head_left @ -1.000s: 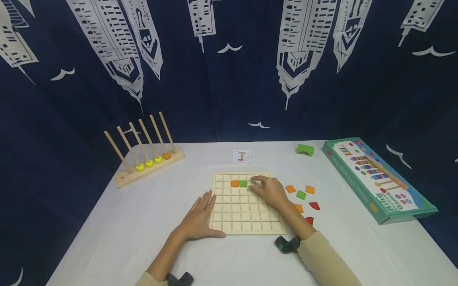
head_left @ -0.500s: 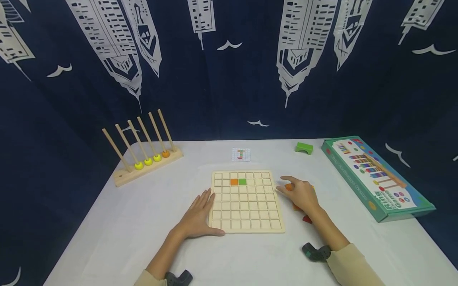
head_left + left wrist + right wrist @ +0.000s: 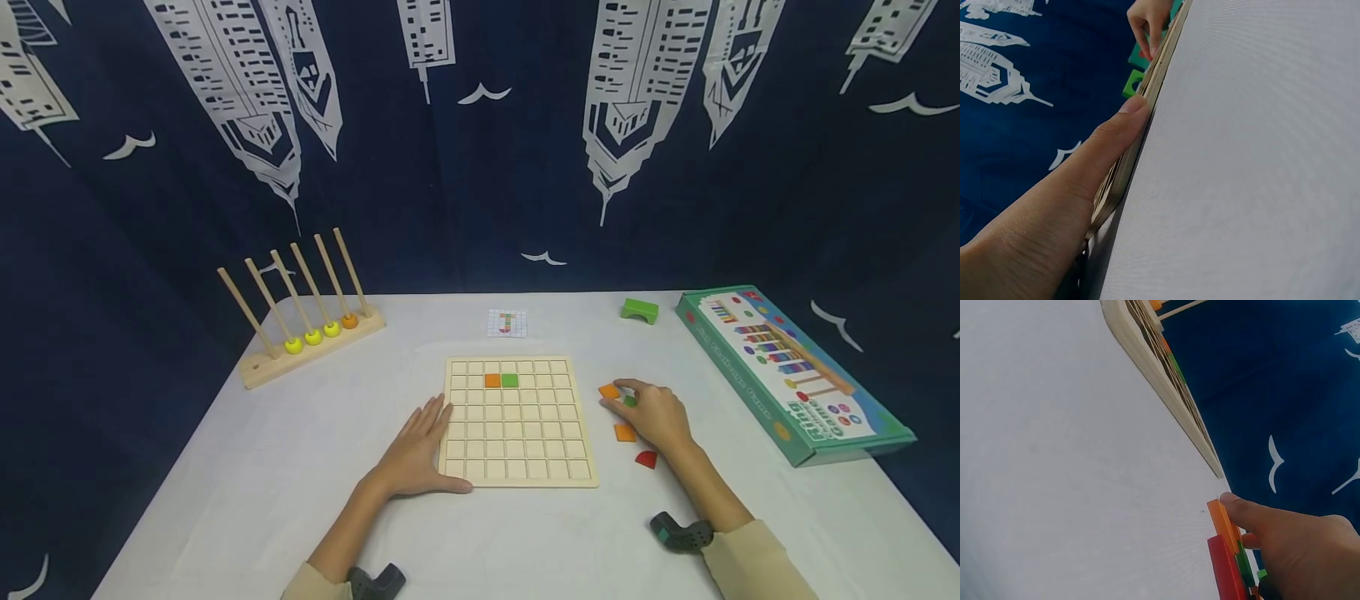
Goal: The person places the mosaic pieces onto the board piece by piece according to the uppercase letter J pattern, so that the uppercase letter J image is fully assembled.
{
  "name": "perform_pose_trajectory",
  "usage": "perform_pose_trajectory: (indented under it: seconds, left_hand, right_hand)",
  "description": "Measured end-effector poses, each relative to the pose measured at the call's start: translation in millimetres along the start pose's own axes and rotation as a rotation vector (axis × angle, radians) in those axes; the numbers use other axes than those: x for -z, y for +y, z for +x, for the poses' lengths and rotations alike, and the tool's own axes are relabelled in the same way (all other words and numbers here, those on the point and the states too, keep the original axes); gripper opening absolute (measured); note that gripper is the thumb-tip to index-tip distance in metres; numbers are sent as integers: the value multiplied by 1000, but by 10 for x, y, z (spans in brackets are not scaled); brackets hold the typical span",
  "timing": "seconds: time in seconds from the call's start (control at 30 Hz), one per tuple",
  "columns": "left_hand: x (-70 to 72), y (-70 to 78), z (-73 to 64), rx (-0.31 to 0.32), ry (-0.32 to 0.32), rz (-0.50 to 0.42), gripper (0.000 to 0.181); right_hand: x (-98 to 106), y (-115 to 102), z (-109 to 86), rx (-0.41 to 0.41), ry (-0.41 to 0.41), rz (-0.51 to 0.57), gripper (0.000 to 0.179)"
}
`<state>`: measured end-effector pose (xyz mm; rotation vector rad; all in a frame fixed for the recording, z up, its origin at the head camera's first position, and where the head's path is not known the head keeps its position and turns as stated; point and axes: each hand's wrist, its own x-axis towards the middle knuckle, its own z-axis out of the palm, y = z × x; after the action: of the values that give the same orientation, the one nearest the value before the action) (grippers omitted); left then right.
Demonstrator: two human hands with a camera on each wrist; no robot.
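A wooden grid board (image 3: 517,429) lies on the white table, with an orange tile (image 3: 492,381) and a green tile (image 3: 510,381) side by side in its upper rows. My left hand (image 3: 411,454) rests along the board's left edge, fingers straight, thumb on the near corner; the left wrist view shows that thumb (image 3: 1129,122) against the rim. To the right of the board, my right hand (image 3: 656,412) has thumb and index fingertips at a loose orange square (image 3: 609,391); I cannot tell whether they pinch it. A loose green square (image 3: 630,401) shows between those fingers.
Nearer me lie another orange square (image 3: 626,432) and a red quarter-round piece (image 3: 647,459). Behind the board is a small pattern card (image 3: 507,323). A peg stand with beads (image 3: 315,348) is at left, a green arch block (image 3: 639,312) and a box (image 3: 795,375) at right.
My right hand has left the board's upper rows beside the green tile and moved right to the loose pieces, covering some of them. My left hand stays at the board's edge.
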<state>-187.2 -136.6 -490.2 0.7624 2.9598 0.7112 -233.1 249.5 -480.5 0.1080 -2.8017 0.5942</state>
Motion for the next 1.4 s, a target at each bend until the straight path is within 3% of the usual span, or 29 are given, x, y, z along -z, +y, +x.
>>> perform_pose_trajectory:
  seconds: [0.43, 0.8, 1.17, 1.4]
  left_hand:
    - [-10, 1, 3, 6, -2, 6, 130]
    - [-8, -7, 10, -5, 1, 15, 130]
    - [-26, -8, 1, 14, -11, 24, 130]
    - [-27, -8, 9, 19, -14, 20, 131]
  right_hand:
    - [-43, 14, -20, 11, 25, 35, 41]
    - [-57, -2, -13, 82, 54, 109, 30]
    - [-118, -229, 29, 224, -9, 249, 30]
    - [-249, -449, 152, 229, -24, 290, 32]
